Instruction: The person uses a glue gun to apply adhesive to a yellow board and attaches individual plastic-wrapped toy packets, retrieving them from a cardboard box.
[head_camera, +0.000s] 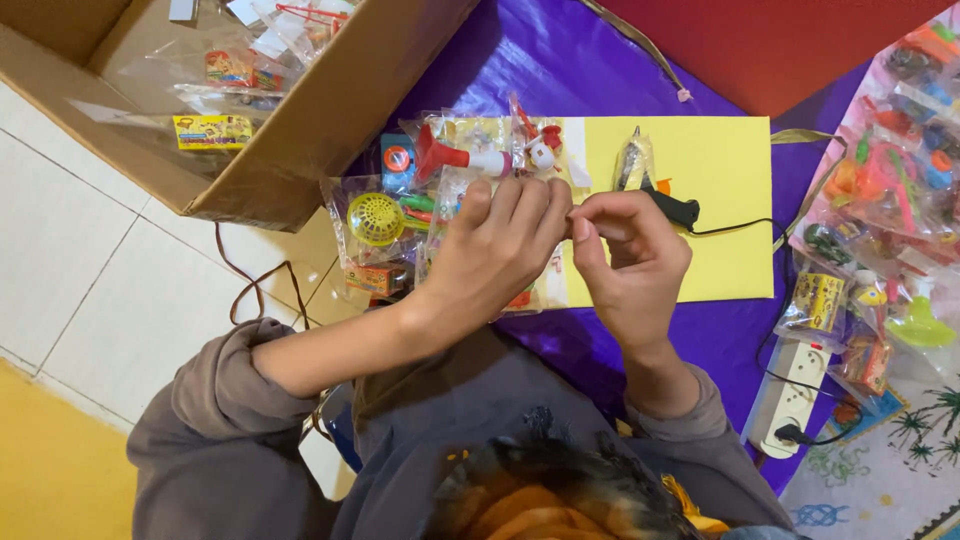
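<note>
Right now your left hand and right hand have their fingers pinched on a clear toy packet at the yellow sheet's left edge; it looks light, crinkly and slippery, so hold its sealed rim.

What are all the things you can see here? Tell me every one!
Cardboard box: one, brown, top left, toy packets inside.
Yellow sheet: one, middle, on purple cloth.
Glue gun: one, black cord, on the sheet.
Clear toy packets: several, many colours, by the box.
More toy packets: a pile, bright, right edge.
Power strip: one, white, lower right.
Red board: one, top.
Left hand: over the packets.
Right hand: fingertips meeting the left's; what they pinch is hidden.
</note>
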